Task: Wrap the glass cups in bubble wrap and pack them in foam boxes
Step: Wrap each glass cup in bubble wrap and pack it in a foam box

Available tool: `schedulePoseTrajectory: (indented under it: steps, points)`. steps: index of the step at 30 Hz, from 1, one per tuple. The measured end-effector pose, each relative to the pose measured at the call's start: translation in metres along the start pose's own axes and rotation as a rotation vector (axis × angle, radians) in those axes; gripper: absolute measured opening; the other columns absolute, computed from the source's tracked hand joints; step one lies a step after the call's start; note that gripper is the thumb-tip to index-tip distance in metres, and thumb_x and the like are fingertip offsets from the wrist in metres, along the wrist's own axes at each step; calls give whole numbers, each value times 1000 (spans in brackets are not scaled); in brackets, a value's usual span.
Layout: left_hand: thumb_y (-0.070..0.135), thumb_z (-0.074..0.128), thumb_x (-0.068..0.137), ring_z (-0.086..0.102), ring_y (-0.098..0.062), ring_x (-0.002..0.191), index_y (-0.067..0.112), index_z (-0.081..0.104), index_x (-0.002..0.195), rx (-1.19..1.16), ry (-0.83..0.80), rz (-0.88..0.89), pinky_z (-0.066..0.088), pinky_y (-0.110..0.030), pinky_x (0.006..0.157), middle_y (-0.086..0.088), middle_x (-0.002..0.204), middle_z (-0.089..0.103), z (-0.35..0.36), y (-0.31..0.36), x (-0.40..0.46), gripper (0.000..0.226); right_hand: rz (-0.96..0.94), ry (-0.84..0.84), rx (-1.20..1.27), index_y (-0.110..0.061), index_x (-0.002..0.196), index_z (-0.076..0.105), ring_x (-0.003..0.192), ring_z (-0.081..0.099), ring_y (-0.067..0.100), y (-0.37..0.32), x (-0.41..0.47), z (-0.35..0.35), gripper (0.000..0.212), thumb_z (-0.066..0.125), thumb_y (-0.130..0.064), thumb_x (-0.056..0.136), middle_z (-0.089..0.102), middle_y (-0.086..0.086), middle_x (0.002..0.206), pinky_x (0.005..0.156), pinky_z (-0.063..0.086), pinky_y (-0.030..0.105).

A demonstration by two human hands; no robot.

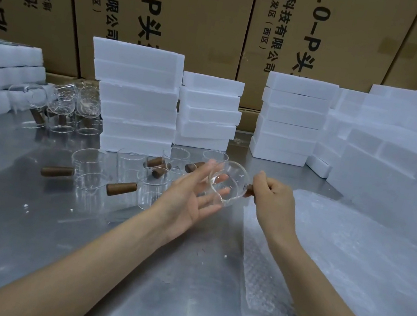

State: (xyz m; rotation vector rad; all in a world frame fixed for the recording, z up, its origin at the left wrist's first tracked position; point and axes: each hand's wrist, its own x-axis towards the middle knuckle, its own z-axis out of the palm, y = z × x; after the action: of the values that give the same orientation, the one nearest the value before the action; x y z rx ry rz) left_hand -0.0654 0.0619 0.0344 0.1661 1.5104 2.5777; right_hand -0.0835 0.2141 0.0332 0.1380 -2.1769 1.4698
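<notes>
From your head camera, your right hand (273, 200) pinches the brown handle of a glass cup (228, 183) held above the table (50, 227); its grip is closed on it. Your left hand (192, 196), fingers spread, cradles the cup's side. Bubble wrap (352, 253) lies at four o'clock, foam boxes (134, 97) at eleven.

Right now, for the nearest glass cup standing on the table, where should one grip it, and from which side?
Grip the wooden handle, coming from the left: it sticks out sideways from the nearest glass cup towards open table, so probably no glass wall or neighbouring cup is touched.
</notes>
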Motion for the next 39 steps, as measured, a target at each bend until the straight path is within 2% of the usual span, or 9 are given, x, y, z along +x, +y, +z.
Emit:
schedulePoseTrajectory:
  steps: [8,13,17,20,23,30,33,36,39]
  points:
    - [50,75,59,72,-20,93,20,66,111,67,38,8,58,-28,64,0,108,72,-3,-1,1,61,-37,-9,-54,-16,45,54,40,47,-4,0,-1,4,53,42,-27,96,61,-16,51,41,32,10]
    - [33,77,75,68,-20,104,27,74,102,44,-95,10,57,-26,72,2,110,72,-6,0,3,28,47,-16,12,-24,31,47,36,42,-1,0,2,-1,65,41,-25,95,55,-17,41,44,26,19]
    - [17,71,73,65,-16,110,29,67,115,61,-201,28,55,-24,84,4,117,70,-9,-1,5,44,87,-18,61,-24,30,49,37,43,-4,-1,2,-5,66,41,-24,95,52,-17,39,49,25,23]
    - [14,76,69,65,-13,110,34,71,107,122,-197,81,55,-21,82,6,116,70,-11,-5,6,43,84,-4,66,-23,36,48,38,44,-4,-2,1,-4,60,41,-25,95,53,-17,39,49,26,23]
    - [26,86,62,64,-8,109,37,65,110,271,-144,150,54,-20,79,9,118,66,-11,-10,8,53,53,4,17,-22,40,49,38,44,-2,-3,-1,-2,56,41,-26,95,57,-19,43,48,27,22]
    - [58,82,41,63,-13,107,35,50,110,591,36,262,53,-43,94,7,122,58,-6,-17,8,79,-16,-7,-56,-33,39,56,46,49,-4,-3,-5,3,58,43,-29,95,61,-20,49,47,29,17]
    - [60,79,44,66,0,91,49,46,107,665,-28,309,55,-23,77,15,124,52,-4,-14,3,71,6,-23,-27,-33,37,55,45,49,-5,-5,-5,2,60,43,-27,95,57,-21,45,45,29,13]
    - [57,83,50,53,13,110,62,35,116,822,-114,347,45,-9,85,38,126,39,-4,-14,-2,82,165,-40,76,-21,36,53,35,41,-1,-7,0,-3,56,43,-21,91,47,-15,35,49,29,20]
    - [36,85,68,46,18,113,47,31,137,905,-110,450,39,-3,88,25,134,41,-5,-15,-1,88,352,-123,206,-11,51,51,29,27,5,-8,1,-6,37,42,-16,87,37,-12,31,34,23,16]
